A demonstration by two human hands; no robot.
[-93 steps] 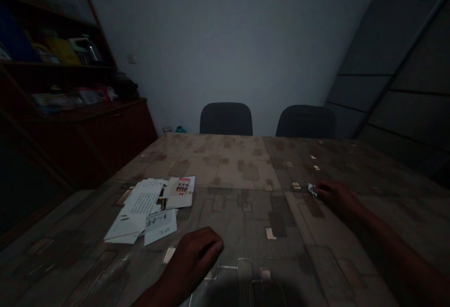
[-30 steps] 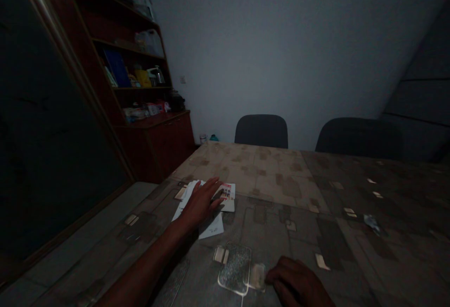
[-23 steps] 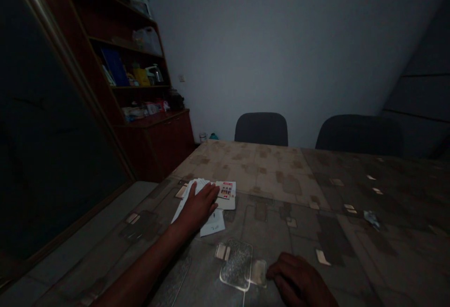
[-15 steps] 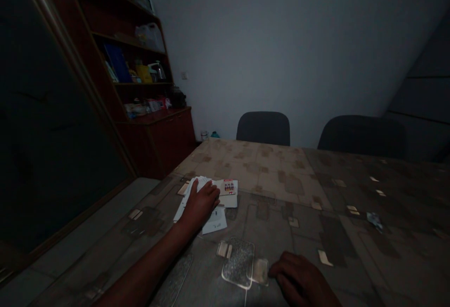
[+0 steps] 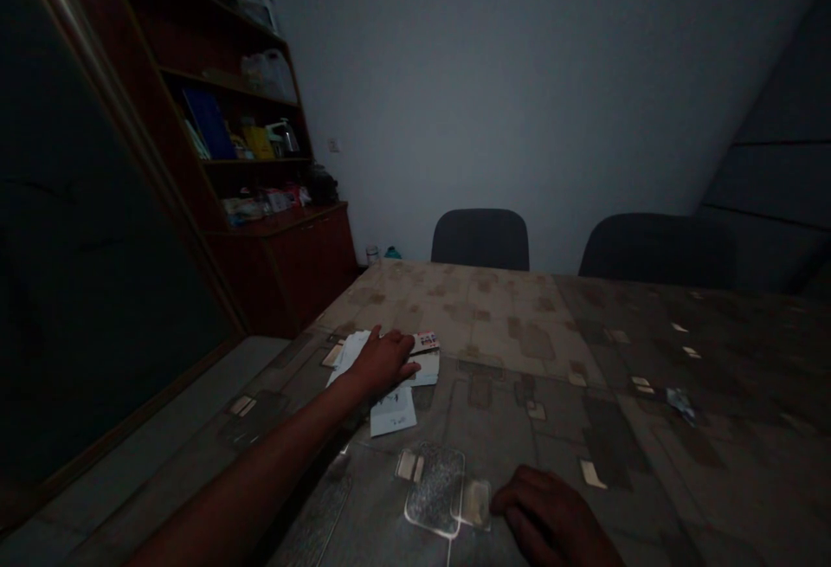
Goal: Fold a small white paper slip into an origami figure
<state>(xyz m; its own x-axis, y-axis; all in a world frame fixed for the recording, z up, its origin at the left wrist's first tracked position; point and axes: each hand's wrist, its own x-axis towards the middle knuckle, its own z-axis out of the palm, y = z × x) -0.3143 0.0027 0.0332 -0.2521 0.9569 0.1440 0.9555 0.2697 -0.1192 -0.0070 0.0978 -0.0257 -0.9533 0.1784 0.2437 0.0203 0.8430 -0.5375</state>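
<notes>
White papers (image 5: 393,412) lie loosely piled on the patterned tablecloth, left of centre. Over the pile is my left hand (image 5: 383,361), palm down with its fingers somewhat apart, its fingertips at a small card with red print (image 5: 427,342) on the pile's right side. Whether the fingertips press on the card or only hover is hard to tell. My right hand (image 5: 545,506) rests on the table near the front edge, fingers curled together, and what is under them is hidden.
The table (image 5: 480,307) reaches back to two dark chairs (image 5: 480,238) (image 5: 655,247). A crumpled shiny wrapper (image 5: 680,404) lies on the right. A red-brown shelf cabinet (image 5: 312,264) stands at the left, a glass jar (image 5: 372,254) behind the table.
My left hand has moved slightly right across the papers, toward the printed card, uncovering more white paper on the left. My right hand has barely moved. The view has shifted slightly.
</notes>
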